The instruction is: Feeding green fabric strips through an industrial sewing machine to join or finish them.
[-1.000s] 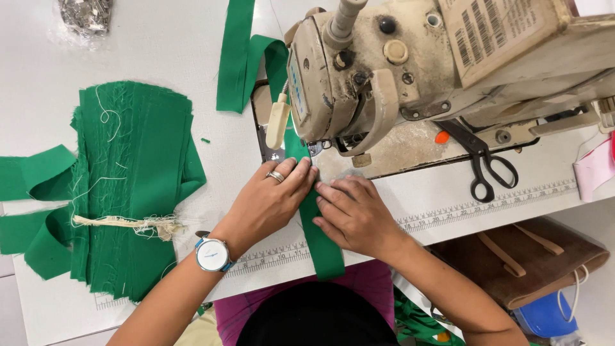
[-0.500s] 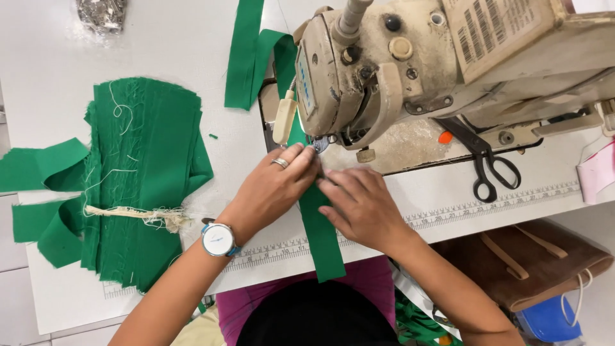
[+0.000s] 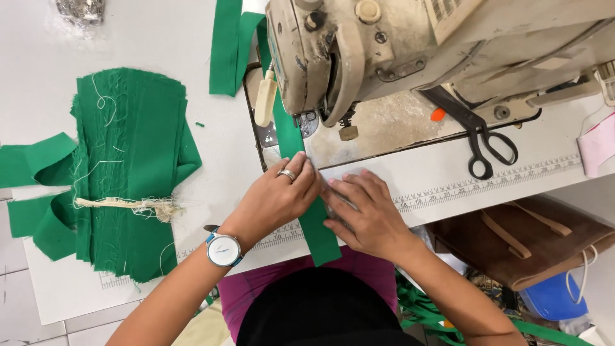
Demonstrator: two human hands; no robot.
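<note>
Together our left hand and right hand press flat, seemingly pinning the green strip straight toward the sewing machine at twelve o'clock.

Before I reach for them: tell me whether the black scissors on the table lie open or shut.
Shut. The black scissors lie flat on the table beside the sewing machine, blades together, handles side by side.

This is a garment sewing workshop. A worn, cream-coloured industrial sewing machine stands on a white work table with a printed ruler strip along its edge. Black metal scissors and a tied stack of cut green fabric pieces lie on it.
</note>
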